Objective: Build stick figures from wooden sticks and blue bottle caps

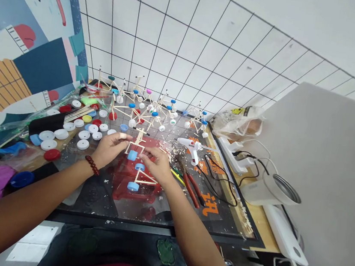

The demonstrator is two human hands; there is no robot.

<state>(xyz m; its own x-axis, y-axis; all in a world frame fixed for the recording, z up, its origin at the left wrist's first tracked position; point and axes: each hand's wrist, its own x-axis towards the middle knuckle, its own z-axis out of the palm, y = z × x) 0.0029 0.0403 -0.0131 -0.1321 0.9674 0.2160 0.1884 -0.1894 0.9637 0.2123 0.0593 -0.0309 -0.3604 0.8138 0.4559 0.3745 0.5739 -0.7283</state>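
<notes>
A small model of wooden sticks with blue bottle-cap wheels [137, 162] stands on the glass work mat [98, 196] in front of me. My left hand [110, 147] pinches the upper end of its stick frame, fingers closed, a bead bracelet on the wrist. My right hand [158, 164] grips the frame from the right side, near the middle blue cap. A red shape under the glass lies beneath the model.
Several finished stick-and-cap models [148, 108] line the tiled wall. Loose white, red and blue caps [67, 130] lie at the left. A white glue gun [191, 147], red-handled pliers [192, 185], a power strip [234, 155], a plastic bag [238, 122] and a white appliance [270, 189] sit at the right.
</notes>
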